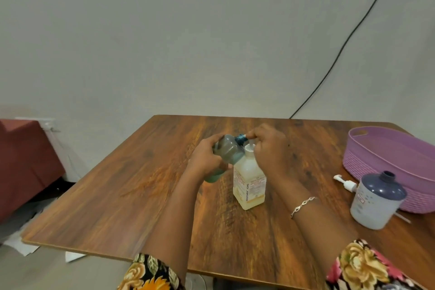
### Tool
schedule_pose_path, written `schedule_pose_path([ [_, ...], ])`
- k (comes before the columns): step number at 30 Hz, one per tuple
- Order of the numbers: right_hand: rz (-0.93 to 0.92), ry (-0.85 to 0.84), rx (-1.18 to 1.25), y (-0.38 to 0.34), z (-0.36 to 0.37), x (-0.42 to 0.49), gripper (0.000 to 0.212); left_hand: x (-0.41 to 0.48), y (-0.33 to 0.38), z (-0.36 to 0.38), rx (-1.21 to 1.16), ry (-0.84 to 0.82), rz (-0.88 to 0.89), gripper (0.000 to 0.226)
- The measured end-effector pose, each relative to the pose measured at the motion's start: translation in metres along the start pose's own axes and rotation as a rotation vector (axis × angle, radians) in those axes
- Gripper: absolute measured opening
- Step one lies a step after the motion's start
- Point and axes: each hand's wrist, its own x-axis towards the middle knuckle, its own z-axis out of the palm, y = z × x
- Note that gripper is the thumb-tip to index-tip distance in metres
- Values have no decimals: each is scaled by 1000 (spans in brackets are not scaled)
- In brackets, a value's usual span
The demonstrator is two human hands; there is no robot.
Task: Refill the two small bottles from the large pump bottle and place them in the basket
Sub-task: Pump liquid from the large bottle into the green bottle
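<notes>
One small bottle [227, 149] (over pump bottle [249, 183]) in left grip [206, 158], right grip [270, 148] pinching neck

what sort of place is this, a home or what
Likely a plain room in a home or small office: a wood-grain table by a bare off-white wall, with a lilac plastic basket on it.

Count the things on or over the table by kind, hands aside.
Small bottles: 2, the green bottle and the white bottle
Large pump bottle: 1
Loose pump: 1
Basket: 1
Total: 5
</notes>
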Motion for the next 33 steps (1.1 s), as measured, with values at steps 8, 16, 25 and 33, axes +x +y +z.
schedule_pose_path([
  [8,4,-66,6,5,-4,-1,25,0,-2,3,7,14,-11,80],
  [16,-37,3,27,3,-4,-8,24,5,-7,2,18,-21,21,81],
  [25,17,-34,102,6,-4,10,26,7,-1,-2,-1,-17,46,81],
  [33,-13,4,84,9,10,-4,23,5,-10,3,25,-33,17,83],
])
